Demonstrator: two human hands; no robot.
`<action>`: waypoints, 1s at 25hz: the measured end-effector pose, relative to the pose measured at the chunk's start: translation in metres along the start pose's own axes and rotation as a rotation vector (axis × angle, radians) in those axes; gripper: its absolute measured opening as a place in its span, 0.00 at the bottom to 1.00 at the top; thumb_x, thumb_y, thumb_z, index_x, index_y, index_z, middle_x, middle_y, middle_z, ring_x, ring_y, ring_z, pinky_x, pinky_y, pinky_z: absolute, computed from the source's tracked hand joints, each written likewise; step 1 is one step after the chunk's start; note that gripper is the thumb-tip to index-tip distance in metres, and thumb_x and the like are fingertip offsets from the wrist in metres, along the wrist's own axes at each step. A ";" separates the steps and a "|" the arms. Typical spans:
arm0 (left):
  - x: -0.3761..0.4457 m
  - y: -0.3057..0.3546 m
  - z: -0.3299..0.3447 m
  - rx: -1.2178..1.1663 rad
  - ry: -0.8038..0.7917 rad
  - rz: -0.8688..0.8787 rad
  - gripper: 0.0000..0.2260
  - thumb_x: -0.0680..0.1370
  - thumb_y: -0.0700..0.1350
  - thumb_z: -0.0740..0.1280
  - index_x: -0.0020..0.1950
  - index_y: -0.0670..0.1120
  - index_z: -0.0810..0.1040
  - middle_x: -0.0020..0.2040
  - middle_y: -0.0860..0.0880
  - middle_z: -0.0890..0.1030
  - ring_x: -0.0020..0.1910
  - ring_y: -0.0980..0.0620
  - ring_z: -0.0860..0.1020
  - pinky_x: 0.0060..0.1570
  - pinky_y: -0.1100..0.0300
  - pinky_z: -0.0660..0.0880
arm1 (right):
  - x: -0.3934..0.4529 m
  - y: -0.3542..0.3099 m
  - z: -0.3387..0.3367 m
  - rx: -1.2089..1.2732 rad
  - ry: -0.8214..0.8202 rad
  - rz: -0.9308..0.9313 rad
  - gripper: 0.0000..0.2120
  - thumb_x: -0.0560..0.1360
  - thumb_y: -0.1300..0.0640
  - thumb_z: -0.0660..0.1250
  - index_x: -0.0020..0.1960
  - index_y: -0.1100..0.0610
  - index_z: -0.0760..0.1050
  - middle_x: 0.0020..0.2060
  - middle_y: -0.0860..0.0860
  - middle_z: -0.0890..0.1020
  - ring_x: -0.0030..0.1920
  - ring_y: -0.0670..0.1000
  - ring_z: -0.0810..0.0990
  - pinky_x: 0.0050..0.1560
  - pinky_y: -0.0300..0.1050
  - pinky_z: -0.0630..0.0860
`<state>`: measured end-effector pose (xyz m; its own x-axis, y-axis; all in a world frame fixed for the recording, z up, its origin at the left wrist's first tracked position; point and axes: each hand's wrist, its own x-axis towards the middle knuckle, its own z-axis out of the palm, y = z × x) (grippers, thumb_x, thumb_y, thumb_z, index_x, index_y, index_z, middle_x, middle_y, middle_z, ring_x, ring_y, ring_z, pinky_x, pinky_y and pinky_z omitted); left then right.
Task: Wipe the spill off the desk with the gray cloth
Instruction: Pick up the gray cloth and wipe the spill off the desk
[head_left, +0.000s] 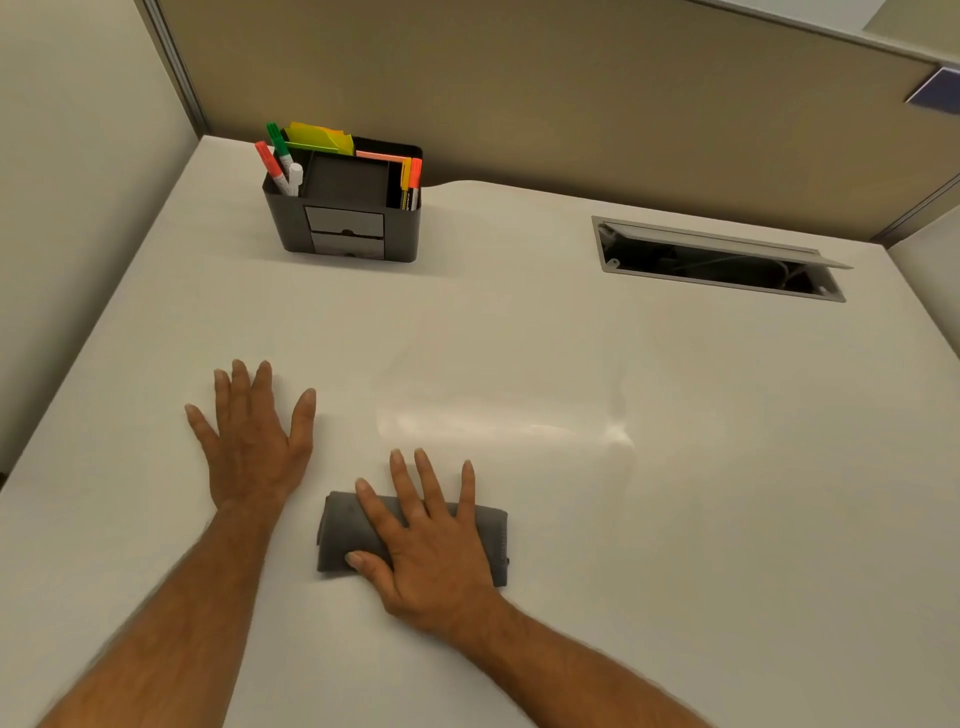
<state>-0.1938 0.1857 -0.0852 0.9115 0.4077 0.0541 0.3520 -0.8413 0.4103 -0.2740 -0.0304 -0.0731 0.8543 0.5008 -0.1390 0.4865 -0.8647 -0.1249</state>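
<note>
Folded gray cloth (415, 538) is lying on the white surface (623, 493) under the right hand (423, 545), fingers spread flat (left hand (254, 441) is resting splayed alongside, touching nothing else).

No legible text, brand, number or sign. Small print on the black marker (408, 198) at the right end of the desk organizer (345, 205): too blurred to read.
</note>
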 end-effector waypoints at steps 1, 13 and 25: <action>0.001 0.000 0.001 0.027 -0.001 0.011 0.39 0.78 0.69 0.42 0.81 0.45 0.56 0.82 0.41 0.55 0.82 0.43 0.49 0.77 0.37 0.40 | 0.000 0.000 0.000 -0.008 0.009 0.000 0.33 0.81 0.30 0.46 0.82 0.42 0.47 0.82 0.54 0.43 0.81 0.59 0.36 0.73 0.76 0.35; 0.002 0.003 0.006 0.118 -0.027 0.036 0.40 0.77 0.70 0.43 0.81 0.45 0.57 0.82 0.41 0.55 0.82 0.43 0.49 0.76 0.36 0.40 | -0.064 0.112 -0.002 -0.130 0.056 0.196 0.33 0.81 0.29 0.47 0.82 0.41 0.50 0.83 0.55 0.51 0.82 0.63 0.46 0.73 0.77 0.44; 0.039 0.050 0.024 0.063 -0.006 0.097 0.40 0.78 0.70 0.43 0.81 0.44 0.57 0.82 0.40 0.56 0.82 0.41 0.49 0.76 0.35 0.40 | -0.064 0.178 -0.022 -0.180 -0.054 -0.038 0.34 0.81 0.30 0.47 0.83 0.43 0.47 0.83 0.57 0.48 0.82 0.61 0.43 0.71 0.80 0.48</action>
<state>-0.1358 0.1505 -0.0844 0.9431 0.3212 0.0857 0.2743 -0.8974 0.3456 -0.2382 -0.2173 -0.0643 0.8261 0.5303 -0.1905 0.5471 -0.8358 0.0457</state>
